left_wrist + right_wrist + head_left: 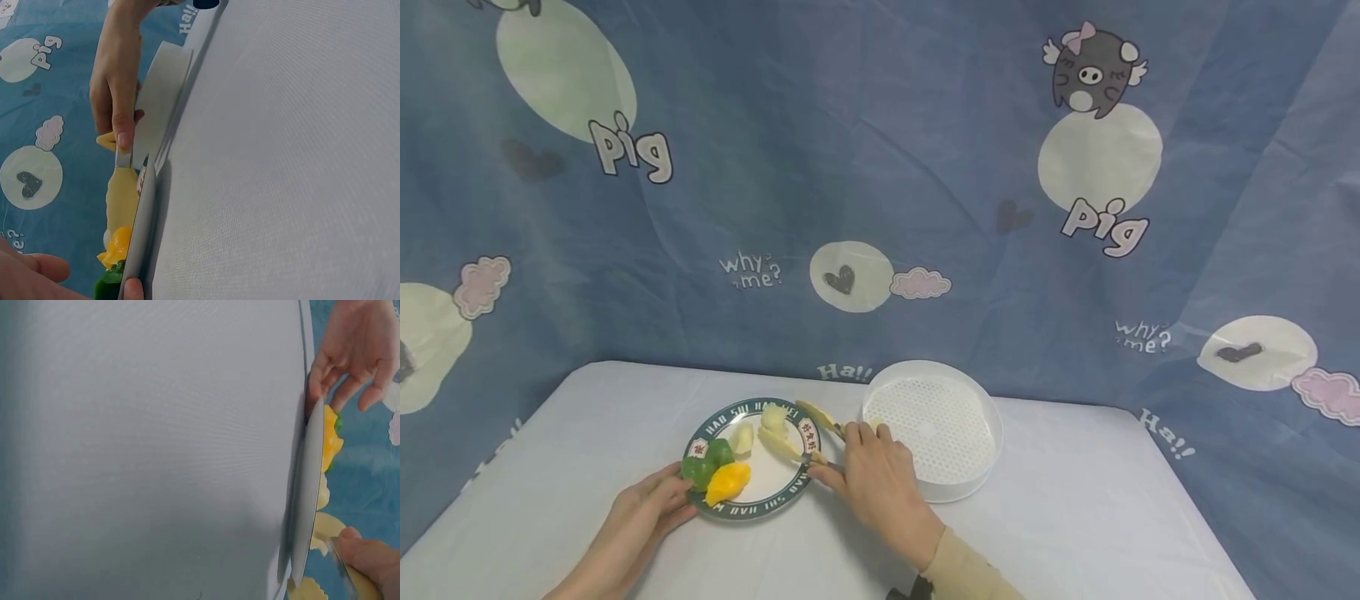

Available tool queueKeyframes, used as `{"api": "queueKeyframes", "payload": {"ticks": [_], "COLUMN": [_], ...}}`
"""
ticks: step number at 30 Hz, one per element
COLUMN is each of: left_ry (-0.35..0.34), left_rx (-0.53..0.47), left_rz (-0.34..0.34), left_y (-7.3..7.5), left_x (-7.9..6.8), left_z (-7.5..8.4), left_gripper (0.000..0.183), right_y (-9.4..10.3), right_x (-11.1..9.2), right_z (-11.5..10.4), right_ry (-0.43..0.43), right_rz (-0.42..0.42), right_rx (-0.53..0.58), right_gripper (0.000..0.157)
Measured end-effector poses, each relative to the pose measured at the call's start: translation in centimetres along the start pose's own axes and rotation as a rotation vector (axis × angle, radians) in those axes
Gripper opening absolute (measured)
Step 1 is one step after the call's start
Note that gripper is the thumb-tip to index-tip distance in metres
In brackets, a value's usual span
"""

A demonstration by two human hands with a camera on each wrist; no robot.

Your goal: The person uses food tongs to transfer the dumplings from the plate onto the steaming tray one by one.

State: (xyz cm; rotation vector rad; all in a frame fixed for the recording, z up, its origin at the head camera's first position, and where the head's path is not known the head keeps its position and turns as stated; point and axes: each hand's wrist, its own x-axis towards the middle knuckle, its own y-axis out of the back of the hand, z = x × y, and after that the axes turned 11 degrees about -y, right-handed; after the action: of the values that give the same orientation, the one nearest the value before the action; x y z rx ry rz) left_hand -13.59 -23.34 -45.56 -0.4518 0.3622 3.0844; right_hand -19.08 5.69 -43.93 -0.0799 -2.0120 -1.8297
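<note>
My right hand (883, 479) grips a pair of tongs (780, 444) with pale yellow, scalloped ends. One end lies over the round plate (752, 510), close beside a pale dumpling-like piece (773, 419); the other is spread out past the plate's right rim. With the fingers under its left rim, my left hand (651, 508) holds the plate, green-bordered and lettered. Also on it are a second pale piece (742, 438), two glossy green pieces (698, 472) and an orange-yellow one (727, 483). In the left wrist view a fingertip (133, 289) shows against the plate's underside.
A round white steamer basket (932, 425) with a perforated floor stands right of the plate, partly behind my right hand. The table wears a white cloth (1060, 508). Behind it hangs a blue curtain (925, 167) printed with cartoon pigs.
</note>
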Motion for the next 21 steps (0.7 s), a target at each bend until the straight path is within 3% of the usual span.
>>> {"api": "queueKeyframes", "payload": {"ticks": [13, 21], "left_ry": [0.002, 0.0], "left_rx": [0.004, -0.009], "left_rz": [0.0, -0.005], "left_y": [-0.1, 0.1], "left_x": [0.0, -0.1], "left_z": [0.2, 0.1], "left_gripper": [0.079, 0.079], "right_y": [0.0, -0.1], "right_x": [0.0, 0.0], "right_z": [-0.7, -1.1], "right_ry": [0.042, 0.09], "right_rz": [0.091, 0.086], "right_rx": [-0.121, -0.1], "right_gripper": [0.07, 0.053]}}
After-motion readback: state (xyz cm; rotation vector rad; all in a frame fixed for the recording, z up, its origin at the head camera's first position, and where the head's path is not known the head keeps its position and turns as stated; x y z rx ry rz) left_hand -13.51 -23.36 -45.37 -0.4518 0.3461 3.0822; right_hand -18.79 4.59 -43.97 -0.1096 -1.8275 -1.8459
